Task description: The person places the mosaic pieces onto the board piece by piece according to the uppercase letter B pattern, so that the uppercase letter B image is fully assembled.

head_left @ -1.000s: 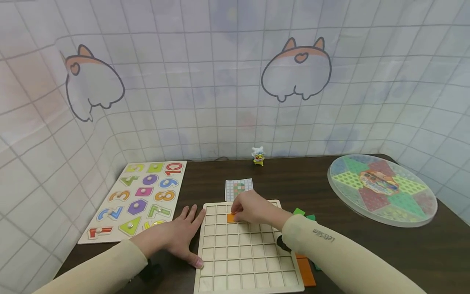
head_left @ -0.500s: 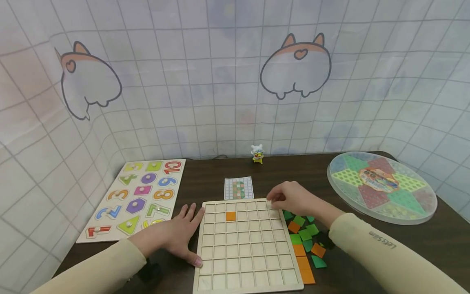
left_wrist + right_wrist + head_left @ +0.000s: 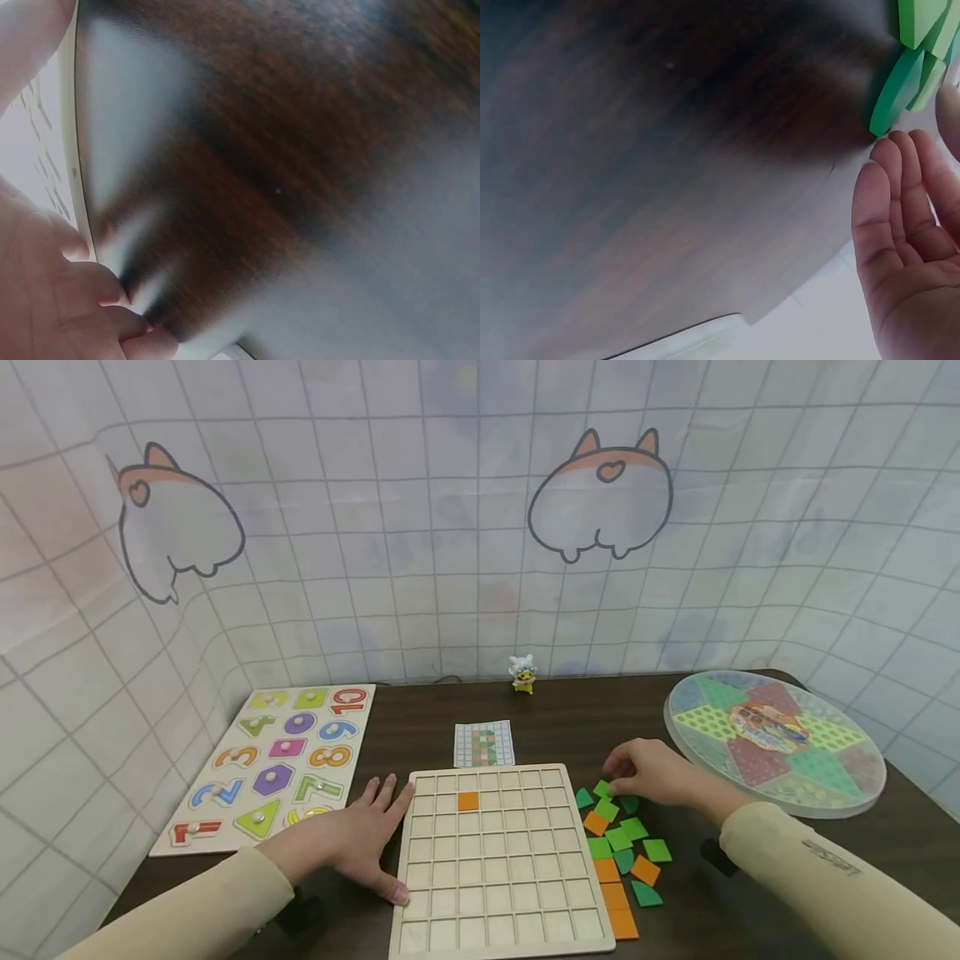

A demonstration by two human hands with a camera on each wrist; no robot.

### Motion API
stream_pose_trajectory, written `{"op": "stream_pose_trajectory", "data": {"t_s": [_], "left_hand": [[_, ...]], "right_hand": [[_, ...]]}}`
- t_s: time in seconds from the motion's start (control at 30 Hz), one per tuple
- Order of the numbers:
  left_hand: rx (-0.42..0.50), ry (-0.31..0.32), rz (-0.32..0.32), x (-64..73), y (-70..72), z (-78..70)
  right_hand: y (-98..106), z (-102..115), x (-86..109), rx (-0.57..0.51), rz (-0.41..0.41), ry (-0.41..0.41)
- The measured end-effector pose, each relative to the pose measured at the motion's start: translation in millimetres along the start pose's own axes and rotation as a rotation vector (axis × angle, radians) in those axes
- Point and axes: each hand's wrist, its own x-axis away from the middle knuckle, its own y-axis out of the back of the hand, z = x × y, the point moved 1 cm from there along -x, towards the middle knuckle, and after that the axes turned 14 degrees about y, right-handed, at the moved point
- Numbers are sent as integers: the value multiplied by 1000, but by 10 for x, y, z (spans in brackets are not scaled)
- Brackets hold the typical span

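Observation:
A pale wooden grid board (image 3: pixel 491 868) lies on the dark table, with one orange square tile (image 3: pixel 468 801) in a cell of its second row. My left hand (image 3: pixel 367 843) rests at the board's left edge, fingers spread and thumb on the rim. To the right of the board, my right hand (image 3: pixel 648 772) hovers at the far end of a loose heap of tiles, fingertips close over a light green square tile (image 3: pixel 602 789). In the right wrist view its fingers (image 3: pixel 907 187) are gently bent, apart from the thumb, beside a dark green rounded tile (image 3: pixel 897 94).
A small printed pattern card (image 3: pixel 483 744) lies behind the board. Orange tiles (image 3: pixel 615 897) line its right edge. A number-and-shape puzzle (image 3: pixel 251 806) lies at left, a round star-patterned game board (image 3: pixel 776 743) at right, and a small figurine (image 3: pixel 522 673) at the back.
My right hand has let go of the orange tile in the grid and moved right to the tile heap. The left hand stays at the board's edge.

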Motion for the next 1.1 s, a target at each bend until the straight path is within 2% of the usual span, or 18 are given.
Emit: {"op": "stream_pose_trajectory", "data": {"t_s": [0.3,0.63,0.9,1.1], "left_hand": [[2,6,-1,14,3,-13],[-18,5,2,-55,-30,22],[-28,6,-2,-57,-26,22],[-26,3,-3,-67,-42,32]], "right_hand": [[-20,-12,-100,-5,19,-53],[-30,-58,-153,17,41,23],[-10,-49,-113,7,38,-15],[-13,-52,-130,13,55,20]]}}
